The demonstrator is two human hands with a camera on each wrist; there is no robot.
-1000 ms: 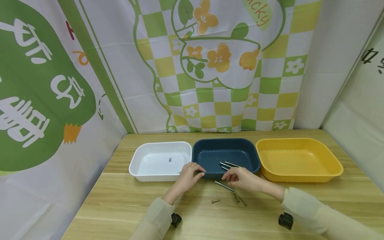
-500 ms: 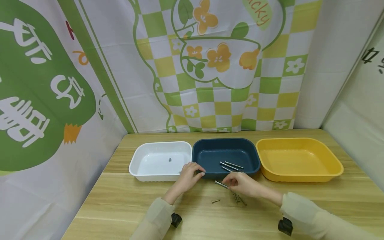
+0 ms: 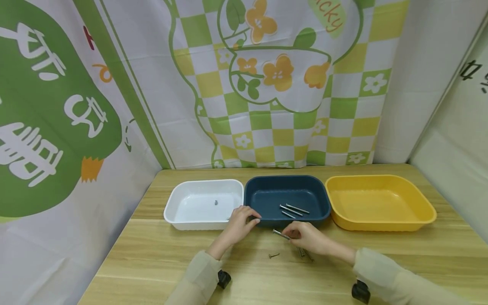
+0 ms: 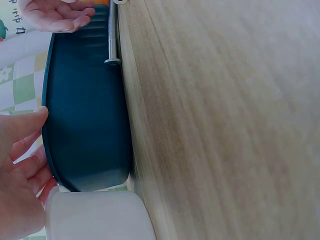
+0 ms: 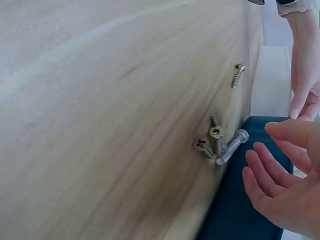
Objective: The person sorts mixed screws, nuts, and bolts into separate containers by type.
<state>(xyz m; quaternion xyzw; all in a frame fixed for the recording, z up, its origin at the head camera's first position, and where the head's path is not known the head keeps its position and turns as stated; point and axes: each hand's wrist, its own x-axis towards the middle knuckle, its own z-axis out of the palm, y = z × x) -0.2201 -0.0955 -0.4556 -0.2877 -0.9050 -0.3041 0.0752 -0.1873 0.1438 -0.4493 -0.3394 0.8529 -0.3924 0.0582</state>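
Observation:
My left hand [image 3: 240, 222] holds the near rim of a dark blue tray [image 3: 286, 180], by its left corner. In the left wrist view the thumb [image 4: 30, 124] lies on the outer side of that rim and the other fingers are behind it. My right hand [image 3: 309, 237] hovers with bent, parted fingers over a long silver bolt [image 3: 280, 234] on the table. The right wrist view shows nothing between those fingers and the bolt [image 5: 232, 147] just beyond them. Three more long bolts [image 3: 295, 210] lie inside the blue tray.
Several short brass screws [image 3: 300, 253] lie beside the bolt's lower end, and a single one [image 3: 274, 255] to the left. A white tray [image 3: 203, 183] with a tiny screw [image 3: 216, 202] stands left of the blue one. A yellow tray [image 3: 381, 222] stands to its right.
My right hand has moved down from the blue tray's front rim to the bolt on the table, uncovering the bolts in the tray. The left hand has stayed put.

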